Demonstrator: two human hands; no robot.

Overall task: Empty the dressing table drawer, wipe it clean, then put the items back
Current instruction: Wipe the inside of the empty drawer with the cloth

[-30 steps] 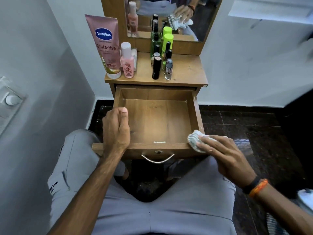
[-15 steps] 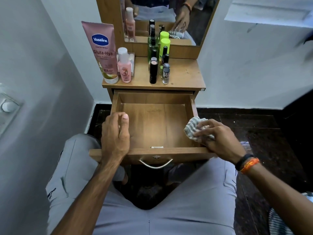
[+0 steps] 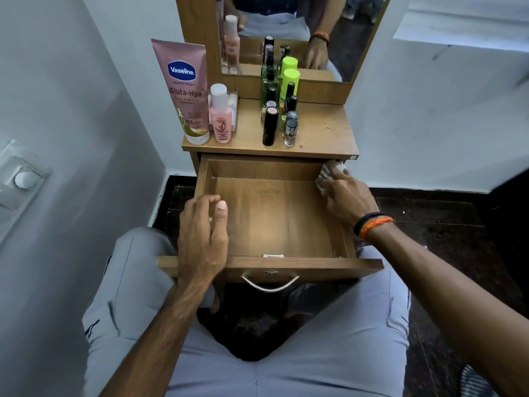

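Right hand: the right hand (image 3: 345,196) is closed around a crumpled pale cloth (image 3: 329,173) and presses it against the inside of the drawer's right wall, at the far corner just under the bench top.
Left hand: the left hand (image 3: 201,239) lies flat over the drawer's front left corner, fingers loosely spread and gripping nothing (it reads as a brace).
Drawer: the wooden drawer (image 3: 274,262) is pulled well out over the person's lap and its floor is bare; a metal handle (image 3: 269,283) hangs on the front panel.
Stage: emptying looks done, wiping is under way, and the putting back has not begun.
Items: a pink Vaseline tube (image 3: 184,90), a pink bottle (image 3: 220,116), a black lipstick tube (image 3: 270,126), a nail polish bottle (image 3: 290,133) and green bottles (image 3: 286,81) stand on the bench (image 3: 323,130).
Risk, drawer: a firm sideways push at the far corner could rack or slide the extended drawer if the bracing hand lets up.
Risk, bottles: the narrow upright bottles stand close together near the bench edge above the wiping hand, so a knock to the bench could topple them.
Risk, cloth: the far corner sits in shadow under the bench top, so dirt there may be missed.
Surface: brown wood-grain laminate, smooth.
Room: a tight nook with pale walls, a dark speckled floor and a mirror (image 3: 286,35) behind the bench.
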